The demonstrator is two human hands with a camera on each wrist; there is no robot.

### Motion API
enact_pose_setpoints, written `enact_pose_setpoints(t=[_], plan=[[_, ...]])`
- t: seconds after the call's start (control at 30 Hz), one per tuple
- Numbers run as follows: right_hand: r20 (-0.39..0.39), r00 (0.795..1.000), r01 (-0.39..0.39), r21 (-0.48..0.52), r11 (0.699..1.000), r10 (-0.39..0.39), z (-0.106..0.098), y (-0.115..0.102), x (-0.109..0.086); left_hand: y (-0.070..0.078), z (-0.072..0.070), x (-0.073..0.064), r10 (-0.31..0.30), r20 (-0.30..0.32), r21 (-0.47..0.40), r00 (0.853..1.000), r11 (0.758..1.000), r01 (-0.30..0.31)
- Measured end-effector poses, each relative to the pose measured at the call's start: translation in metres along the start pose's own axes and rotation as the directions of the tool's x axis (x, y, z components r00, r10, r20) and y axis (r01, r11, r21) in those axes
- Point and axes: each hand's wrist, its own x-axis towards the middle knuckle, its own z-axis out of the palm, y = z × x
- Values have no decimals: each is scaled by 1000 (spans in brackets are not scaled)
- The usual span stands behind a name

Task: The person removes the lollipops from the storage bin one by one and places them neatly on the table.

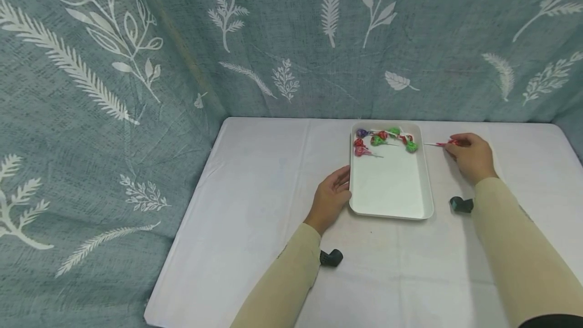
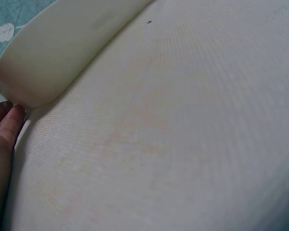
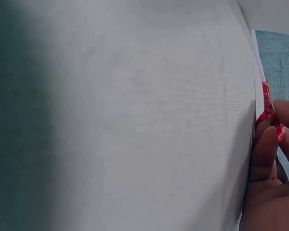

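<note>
A shallow white tray [image 1: 391, 186] lies on the table, with several lollipops [image 1: 378, 140] in red, green, purple and pink wrappers gathered at its far end. The fingertips of my left hand [image 1: 329, 199] rest against the outside of its left wall; in the left wrist view they touch the wall near a corner. Just right of the tray, my right hand [image 1: 473, 157] pinches a red-wrapped lollipop [image 3: 267, 103] between thumb and fingers. That lollipop's white stick points left, toward the tray's right wall. Part of its head is hidden by the fingers.
A white cloth [image 1: 255, 191] covers the table. Teal curtain [image 1: 282, 39] with white leaf prints hangs behind and at the left. Dark wrist devices [image 1: 331, 258] stick out by both sleeves. The tray's near part is bare.
</note>
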Motion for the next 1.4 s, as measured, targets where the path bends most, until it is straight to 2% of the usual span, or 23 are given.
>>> enact_pose_setpoints(t=[0.5,0.83,1.1,1.4], plan=[[57,996,66,-28,997,-64,-7,0,-4,2,0,-1,-1,-11,12,1000,1000,2],[76,995,64,-68,996,-59,-12,1,-4,1,1,-1,-2,-14,12,1000,1000,2],[95,994,58,-67,996,-51,-18,2,-5,-1,1,0,11,-15,26,1000,1000,-11],[106,993,51,-65,997,-44,-30,1,-7,2,3,1,-3,-25,28,1000,1000,4]])
